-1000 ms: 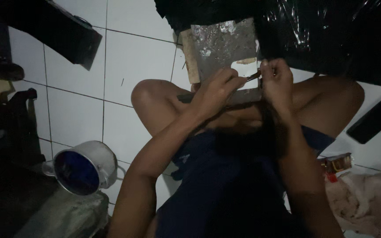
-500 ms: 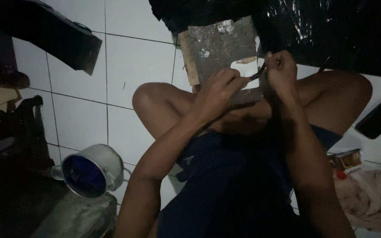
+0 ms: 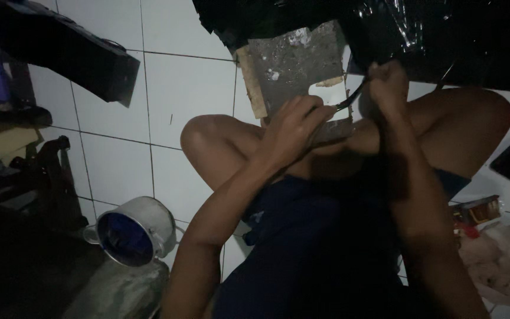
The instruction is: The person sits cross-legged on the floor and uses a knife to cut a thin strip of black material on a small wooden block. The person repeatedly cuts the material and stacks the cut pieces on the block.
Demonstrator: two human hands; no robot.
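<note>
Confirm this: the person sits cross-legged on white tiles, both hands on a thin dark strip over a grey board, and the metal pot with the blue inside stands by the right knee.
One thing is wrong: the metal pot lies on its side near the left arm, not by the right knee. The head view shows it. The left hand and right hand do hold the thin dark strip over the grey board.

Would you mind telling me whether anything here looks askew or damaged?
The metal pot at lower left lies tipped on its side on the tiled floor, its opening facing the camera. The grey board ahead of the hands looks rough and notched along its right edge.
</note>
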